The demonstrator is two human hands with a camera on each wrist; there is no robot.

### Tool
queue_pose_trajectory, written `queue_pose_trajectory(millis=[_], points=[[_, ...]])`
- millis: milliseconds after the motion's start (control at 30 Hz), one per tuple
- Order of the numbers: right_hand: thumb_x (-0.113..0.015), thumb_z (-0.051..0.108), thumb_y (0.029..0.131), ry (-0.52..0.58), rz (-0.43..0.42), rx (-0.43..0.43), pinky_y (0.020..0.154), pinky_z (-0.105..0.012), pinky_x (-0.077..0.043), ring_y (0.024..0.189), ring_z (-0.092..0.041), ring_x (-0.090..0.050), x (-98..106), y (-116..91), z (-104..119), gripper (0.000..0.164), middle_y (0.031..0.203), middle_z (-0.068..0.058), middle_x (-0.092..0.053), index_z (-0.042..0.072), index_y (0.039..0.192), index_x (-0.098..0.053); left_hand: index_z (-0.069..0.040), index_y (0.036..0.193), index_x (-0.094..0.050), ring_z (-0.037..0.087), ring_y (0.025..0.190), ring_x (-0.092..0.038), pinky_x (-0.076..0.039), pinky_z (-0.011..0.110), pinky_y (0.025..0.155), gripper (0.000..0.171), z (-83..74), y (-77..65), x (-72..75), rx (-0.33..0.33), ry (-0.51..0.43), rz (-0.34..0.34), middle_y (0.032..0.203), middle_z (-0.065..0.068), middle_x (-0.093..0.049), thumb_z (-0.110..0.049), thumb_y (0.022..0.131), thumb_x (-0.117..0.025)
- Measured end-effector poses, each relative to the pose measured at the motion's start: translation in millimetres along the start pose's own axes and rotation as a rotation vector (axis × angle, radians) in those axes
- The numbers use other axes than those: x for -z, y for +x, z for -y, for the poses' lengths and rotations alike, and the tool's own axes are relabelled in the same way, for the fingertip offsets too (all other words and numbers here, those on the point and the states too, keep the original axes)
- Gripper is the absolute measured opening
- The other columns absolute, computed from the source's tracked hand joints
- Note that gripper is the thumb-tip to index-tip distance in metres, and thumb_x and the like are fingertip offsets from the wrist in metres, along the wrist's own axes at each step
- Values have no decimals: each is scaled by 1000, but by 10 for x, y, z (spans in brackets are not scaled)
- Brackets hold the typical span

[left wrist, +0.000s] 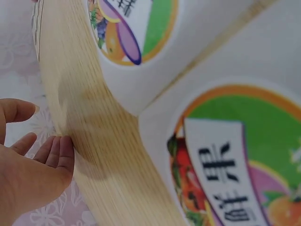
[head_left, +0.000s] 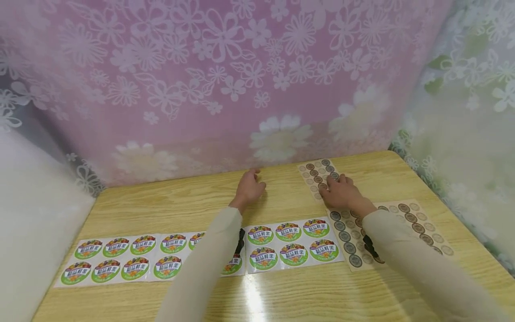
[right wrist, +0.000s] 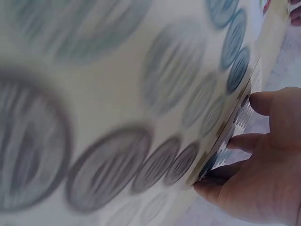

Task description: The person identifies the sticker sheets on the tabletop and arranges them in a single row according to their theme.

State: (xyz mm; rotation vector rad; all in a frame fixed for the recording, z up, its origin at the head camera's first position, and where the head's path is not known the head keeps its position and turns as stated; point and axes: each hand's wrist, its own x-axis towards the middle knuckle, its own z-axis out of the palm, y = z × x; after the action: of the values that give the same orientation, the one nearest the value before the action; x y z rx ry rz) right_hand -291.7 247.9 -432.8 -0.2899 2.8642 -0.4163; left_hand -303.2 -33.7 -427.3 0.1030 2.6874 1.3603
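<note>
My right hand (head_left: 342,193) rests its fingertips on a beige sheet of round brown and grey stickers (head_left: 309,181) near the table's back edge. In the right wrist view, the thumb and fingers of the right hand (right wrist: 263,160) are spread over that sheet. My left hand (head_left: 250,188) is nearest the back edge, left of the sheet, with loosely bent fingers and nothing held. From the left wrist, the left hand (left wrist: 37,174) appears with its fingertips at the wood's edge. More beige sticker sheets (head_left: 350,264) lie below the right forearm.
White sheets of round green fruit labels (head_left: 145,278) form a row across the front of the wooden table (head_left: 169,203); the left sleeve hides part of it. A pink floral cloth (head_left: 217,129) hangs behind, and a pale floral one (head_left: 462,147) at the right.
</note>
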Motion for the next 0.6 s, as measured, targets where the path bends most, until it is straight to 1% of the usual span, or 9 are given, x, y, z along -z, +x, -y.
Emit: queue_pose_trajectory(millis=[167, 333, 433, 500, 600], points=[[-35, 35, 103, -28, 5, 31, 99, -66, -26, 131, -59, -12, -94, 52, 270, 62, 146, -40, -14, -9, 145, -27, -3, 143, -39, 30, 122, -46, -44, 44, 91, 51, 37, 1, 30, 3, 44, -15, 136, 18, -45, -11, 95, -53], [-34, 37, 103, -45, 44, 60, 103, -63, -24, 134, -54, -12, -172, 52, 587, 63, 148, -37, -15, -7, 147, -26, 0, 142, -41, 31, 117, -48, -43, 44, 92, 52, 74, -8, 68, -14, 102, -32, 132, 20, -47, -11, 93, -54], [-35, 40, 102, -75, 62, 56, 103, -61, -25, 135, -52, -14, -208, 40, 779, 65, 148, -37, -16, -6, 147, -25, 1, 141, -42, 33, 119, -47, -40, 44, 97, 53, 104, -8, 88, -19, 156, -49, 133, 21, -47, -12, 91, -54], [-37, 41, 102, -110, 62, 53, 102, -60, -28, 134, -51, -17, -225, 33, 898, 65, 147, -36, -19, -6, 147, -28, 2, 141, -42, 34, 122, -44, -38, 43, 100, 53, 126, -6, 99, -23, 207, -60, 134, 21, -46, -14, 91, -56], [-37, 42, 101, -151, 68, 49, 100, -59, -31, 133, -49, -22, -229, 5, 1041, 64, 146, -33, -24, -5, 145, -32, 2, 140, -43, 36, 126, -40, -36, 44, 103, 54, 155, 7, 108, -22, 255, -68, 136, 22, -44, -18, 92, -59]])
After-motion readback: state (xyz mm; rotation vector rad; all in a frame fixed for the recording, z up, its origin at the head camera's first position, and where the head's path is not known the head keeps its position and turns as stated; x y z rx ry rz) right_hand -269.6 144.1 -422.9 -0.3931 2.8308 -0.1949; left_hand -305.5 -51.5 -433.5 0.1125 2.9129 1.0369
